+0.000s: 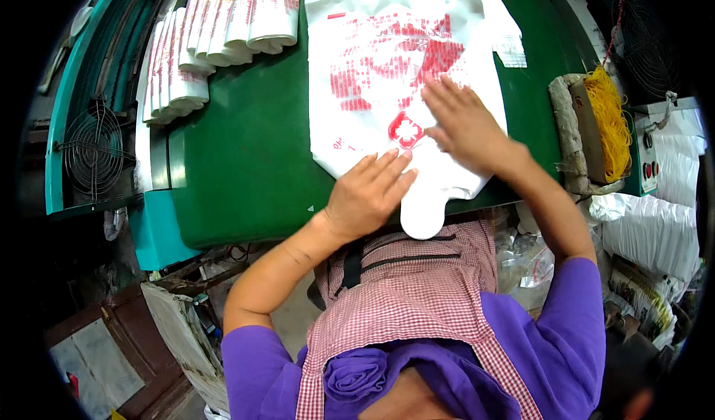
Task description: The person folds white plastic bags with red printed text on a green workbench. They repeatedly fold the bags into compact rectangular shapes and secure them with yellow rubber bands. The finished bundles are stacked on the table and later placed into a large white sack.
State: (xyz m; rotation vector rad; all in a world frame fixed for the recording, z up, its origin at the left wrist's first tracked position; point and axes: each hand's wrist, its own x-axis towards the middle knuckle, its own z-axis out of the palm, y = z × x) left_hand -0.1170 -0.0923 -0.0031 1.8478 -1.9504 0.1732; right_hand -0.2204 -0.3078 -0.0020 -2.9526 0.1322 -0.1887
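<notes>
Bag stack (387, 85) top (edge-cut) hidden.

Folded bag bundles (223, 25), rubber bands (609, 118)

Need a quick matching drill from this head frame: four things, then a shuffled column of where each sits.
Things:
1. left hand
2. right hand
3. yellow rubber bands
4. folded bag bundles

Places:
A. far left of the green table
B. flat on the printed bag stack, upper right part
C. tray at the table's right end
D. stack's near edge

Pairs: 1-D, 2-B, 3-C, 4-A

Green table (246, 159): flat stack of white red-printed plastic bags (387, 85); folded bag bundles (216, 33) at left.
</notes>
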